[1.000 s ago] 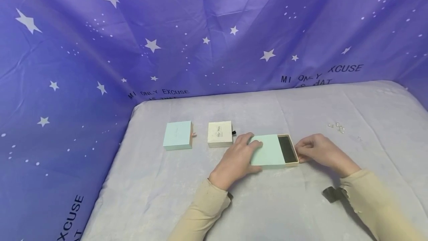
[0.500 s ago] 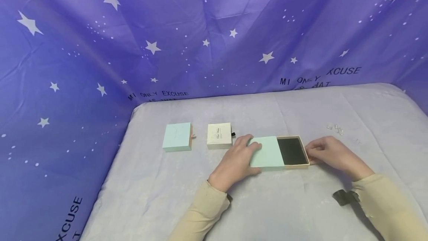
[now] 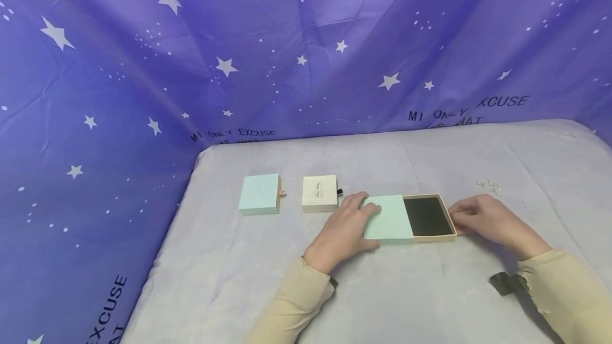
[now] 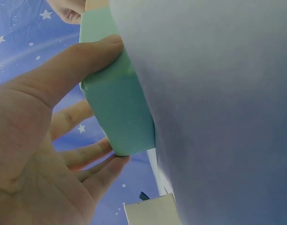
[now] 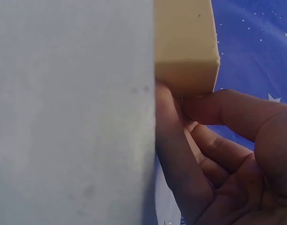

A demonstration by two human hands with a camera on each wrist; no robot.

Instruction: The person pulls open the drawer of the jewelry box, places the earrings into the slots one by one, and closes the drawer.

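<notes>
A mint-green sliding drawer box (image 3: 392, 222) lies on the cloth-covered table, its cream drawer (image 3: 434, 238) pulled far out to the right, showing a dark inner lining. My left hand (image 3: 339, 235) grips the sleeve's left end; in the left wrist view the thumb (image 4: 87, 58) lies along the near side and the fingers reach the far side. At the drawer's outer end my right hand (image 3: 494, 224) pinches with thumb and forefinger. What it pinches is hidden between the fingertips, tight against the end wall (image 5: 185, 77) in the right wrist view.
A pale blue box (image 3: 260, 194) with a pinkish ribbon tab and a cream box (image 3: 319, 193) with a black tab stand shut at the left. Several small clear pieces (image 3: 494, 187) lie beyond my right hand. A purple starred curtain (image 3: 296, 41) hangs behind the table.
My right hand has moved to the right, drawing the drawer much further out of the sleeve. My left hand has kept its grip on the sleeve in place.
</notes>
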